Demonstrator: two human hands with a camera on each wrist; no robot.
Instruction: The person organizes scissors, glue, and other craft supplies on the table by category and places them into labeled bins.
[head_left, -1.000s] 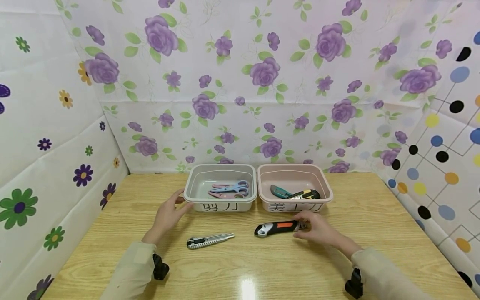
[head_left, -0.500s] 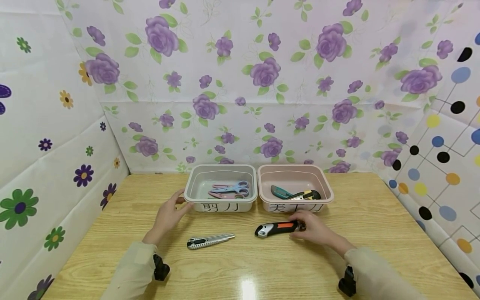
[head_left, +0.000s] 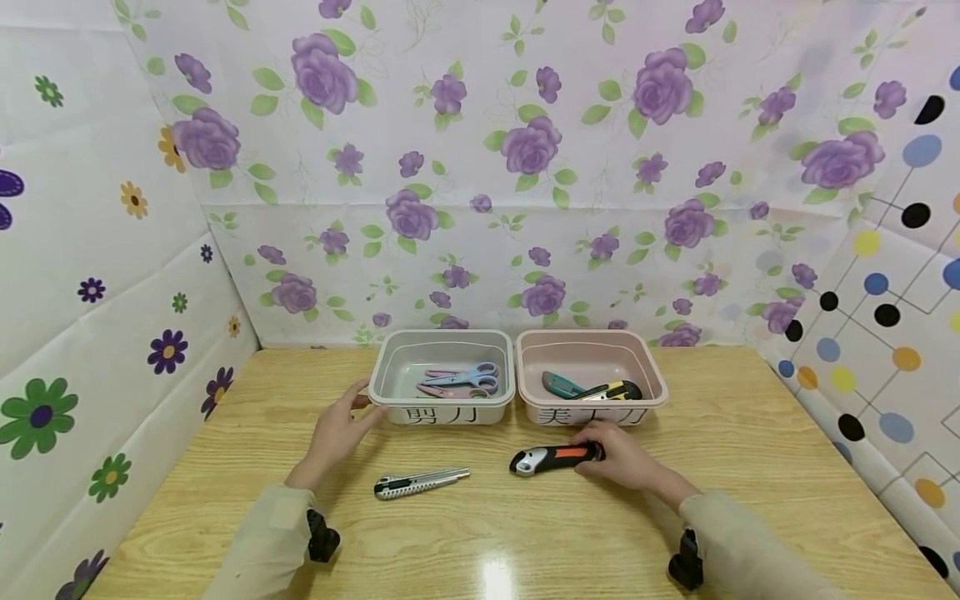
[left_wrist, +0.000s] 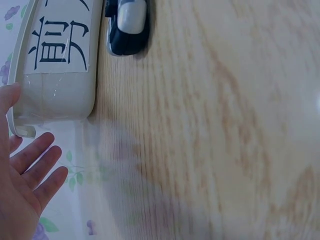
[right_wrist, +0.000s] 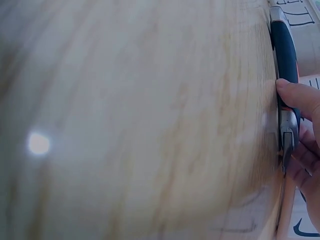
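My left hand (head_left: 339, 428) rests at the left front corner of the grey bin (head_left: 451, 410). In the left wrist view the thumb touches the rim of that bin (left_wrist: 60, 97), and the other fingers are loosely extended. My right hand (head_left: 617, 454) pinches the front end of a black-and-orange utility knife (head_left: 551, 457) lying on the table. The right wrist view has the thumb on one side of this utility knife (right_wrist: 285, 55) and fingers on the far side. A silver utility knife (head_left: 422, 482) lies between the hands, touched by neither.
Pastel scissors (head_left: 468, 379) lie in the grey bin. Beside it stands a pink bin (head_left: 652, 375) holding a teal utility knife (head_left: 561, 384) and a yellow-and-black one (head_left: 617, 389). Both bins have printed labels in front. Patterned cloth (head_left: 480, 183) borders the wooden table (head_left: 450, 550).
My right hand has moved slightly left along the black-and-orange utility knife and closed thumb and fingers about its front end. The left hand and the bins have stayed put.
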